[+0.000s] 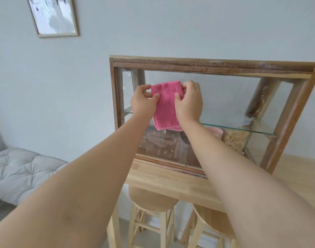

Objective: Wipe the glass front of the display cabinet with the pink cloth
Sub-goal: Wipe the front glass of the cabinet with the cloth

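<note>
A wooden display cabinet with a glass front stands on a light wooden table. A folded pink cloth hangs in front of the upper left part of the glass. My left hand pinches the cloth's upper left edge. My right hand grips its upper right edge. Whether the cloth touches the glass I cannot tell. Water drops and streaks show on the lower left of the glass.
Inside the cabinet, a glass shelf spans the middle, with a pink cup and a container of pale snacks below it. Two wooden stools stand under the table. A grey cushioned bench is at left, a framed picture on the wall.
</note>
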